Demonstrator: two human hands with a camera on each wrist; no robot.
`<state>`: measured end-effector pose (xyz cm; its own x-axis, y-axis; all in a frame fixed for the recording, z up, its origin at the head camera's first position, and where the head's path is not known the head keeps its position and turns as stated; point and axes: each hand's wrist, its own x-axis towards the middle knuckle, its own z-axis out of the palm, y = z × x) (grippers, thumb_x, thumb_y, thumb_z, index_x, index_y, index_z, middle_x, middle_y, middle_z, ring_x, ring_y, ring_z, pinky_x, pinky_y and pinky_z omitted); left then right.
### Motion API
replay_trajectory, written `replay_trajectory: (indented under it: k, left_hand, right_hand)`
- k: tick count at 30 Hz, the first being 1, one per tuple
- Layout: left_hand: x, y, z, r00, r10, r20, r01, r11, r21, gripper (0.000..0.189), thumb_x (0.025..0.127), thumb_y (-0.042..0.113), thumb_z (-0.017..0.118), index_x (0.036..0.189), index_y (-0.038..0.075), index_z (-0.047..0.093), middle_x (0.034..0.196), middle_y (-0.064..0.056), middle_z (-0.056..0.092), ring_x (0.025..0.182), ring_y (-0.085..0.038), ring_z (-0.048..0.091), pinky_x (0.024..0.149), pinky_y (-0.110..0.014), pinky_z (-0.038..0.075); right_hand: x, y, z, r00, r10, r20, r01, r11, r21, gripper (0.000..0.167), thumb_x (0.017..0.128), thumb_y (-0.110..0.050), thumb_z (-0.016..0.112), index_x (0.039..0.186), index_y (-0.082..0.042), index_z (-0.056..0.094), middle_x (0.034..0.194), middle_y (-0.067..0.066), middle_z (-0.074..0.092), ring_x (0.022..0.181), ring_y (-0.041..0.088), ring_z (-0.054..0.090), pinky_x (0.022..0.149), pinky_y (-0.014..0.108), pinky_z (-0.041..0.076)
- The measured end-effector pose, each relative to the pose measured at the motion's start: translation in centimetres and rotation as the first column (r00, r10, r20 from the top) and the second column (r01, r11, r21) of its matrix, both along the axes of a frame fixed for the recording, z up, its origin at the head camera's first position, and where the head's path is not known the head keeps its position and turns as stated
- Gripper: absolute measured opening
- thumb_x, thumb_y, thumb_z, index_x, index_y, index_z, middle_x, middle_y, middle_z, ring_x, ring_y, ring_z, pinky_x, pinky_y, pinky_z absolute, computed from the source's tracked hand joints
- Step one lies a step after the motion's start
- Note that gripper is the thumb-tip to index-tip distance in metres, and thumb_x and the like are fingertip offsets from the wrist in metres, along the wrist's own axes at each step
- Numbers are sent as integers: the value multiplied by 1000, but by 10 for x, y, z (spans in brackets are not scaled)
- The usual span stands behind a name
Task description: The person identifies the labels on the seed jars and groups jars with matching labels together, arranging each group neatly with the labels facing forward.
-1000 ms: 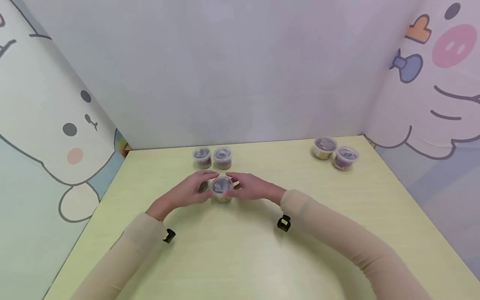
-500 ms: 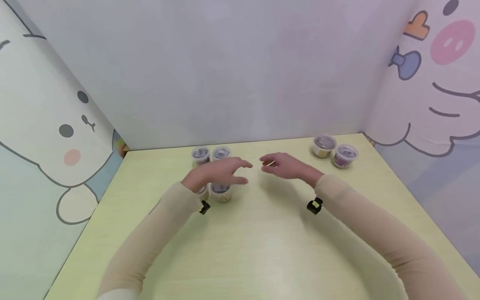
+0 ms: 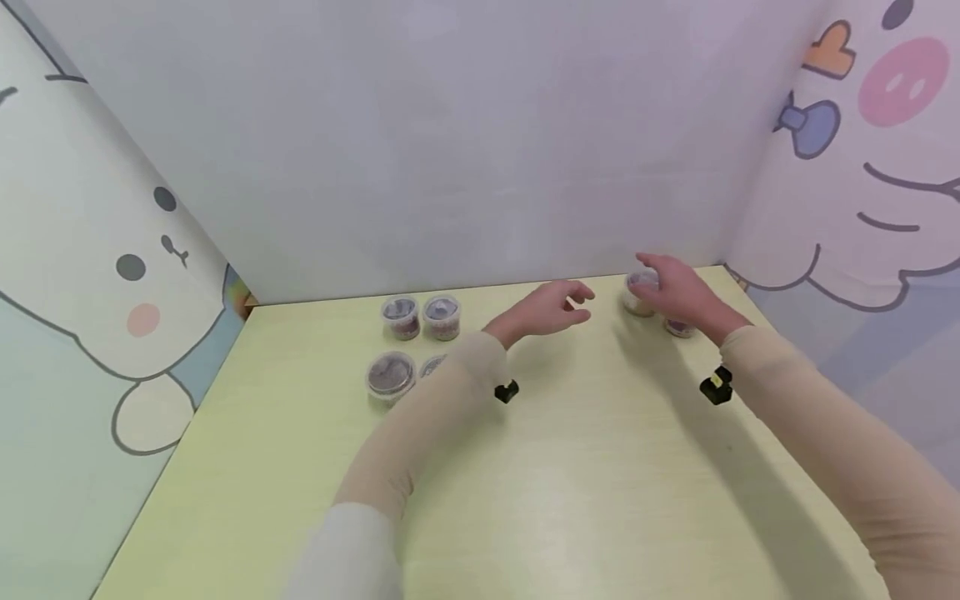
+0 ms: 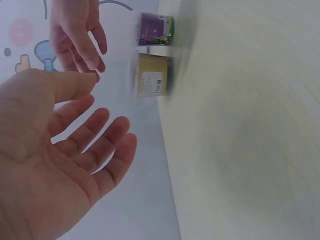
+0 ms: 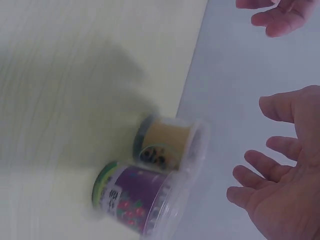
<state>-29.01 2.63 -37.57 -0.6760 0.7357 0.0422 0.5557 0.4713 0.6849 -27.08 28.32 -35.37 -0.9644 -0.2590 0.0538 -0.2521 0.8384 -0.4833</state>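
Note:
My right hand [image 3: 678,290] hovers over two lidded plastic tubs at the back right of the table, its fingers spread and holding nothing. One is a yellow-labelled tub [image 5: 167,142] with a clear lid. Beside it stands a purple-labelled tub [image 5: 137,197] with red berries printed on its side. In the head view the right hand partly covers both. My left hand [image 3: 546,308] is in the air left of these tubs, fingers loosely bent with nothing between them. The left wrist view shows the same purple tub [image 4: 156,29] and yellow tub [image 4: 154,75] beyond the left palm.
Left of centre, two purple-toned tubs [image 3: 401,318] stand side by side near the back edge. In front of them are a wider tub [image 3: 392,375] and another tub [image 3: 433,364], half hidden by the left sleeve. Cartoon-printed cloth walls [image 3: 480,150] enclose the table's back and sides.
Both hands have left the front tub of the left group and swung right. The right hand now reaches over the right-hand pair; the left hand trails behind it. The tubs stay in place.

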Motion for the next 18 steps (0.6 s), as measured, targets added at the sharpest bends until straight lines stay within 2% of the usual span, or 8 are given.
replay_trajectory:
  k: [2, 5, 9, 13, 18]
  left_hand:
    - [-5, 14, -10, 1000, 31, -1, -31, 999, 37, 35, 103, 17, 60, 134, 1, 58, 134, -13, 60, 120, -26, 59, 97, -22, 46]
    - [-11, 33, -25, 996, 78, -34, -77, 996, 35, 37, 102, 15, 60, 135, -1, 55, 138, -17, 57, 129, -30, 54, 104, -23, 41]
    - [-13, 53, -41, 989, 143, -41, -142, 989, 38, 50, 101, 16, 61, 146, 0, 45, 147, -15, 50, 138, -25, 45, 111, -23, 35]
    - [-14, 69, -53, 981, 192, 32, -195, 974, 114, 60, 101, 17, 62, 153, 3, 38, 153, -15, 44, 142, -21, 41, 113, -23, 33]
    - [-15, 83, -62, 963, 233, 138, -257, 947, 194, 60, 101, 13, 62, 154, 5, 36, 155, -15, 43, 139, -26, 45, 111, -27, 39]
  right_hand:
    - [0, 10, -5, 999, -24, -22, 24, 1000, -10, 72, 103, -25, 58, 156, 9, 23, 152, 37, 33, 140, 54, 29, 113, 67, 24]
    - [-2, 21, -17, 995, -51, -89, 49, 998, -27, 74, 103, -24, 58, 157, 8, 19, 149, 37, 36, 138, 54, 31, 112, 67, 25]
    - [-7, 31, -35, 981, -70, -183, 67, 997, -22, 71, 102, -22, 59, 154, 12, 25, 145, 40, 39, 134, 57, 34, 111, 67, 26]
    - [-9, 37, -48, 977, -85, -194, 87, 996, 2, 73, 103, -30, 58, 152, 14, 26, 143, 45, 37, 131, 63, 32, 109, 71, 24]
    - [-9, 41, -61, 989, -78, -127, 86, 994, 61, 81, 107, -41, 48, 155, 14, 14, 144, 48, 30, 133, 65, 28, 110, 73, 20]
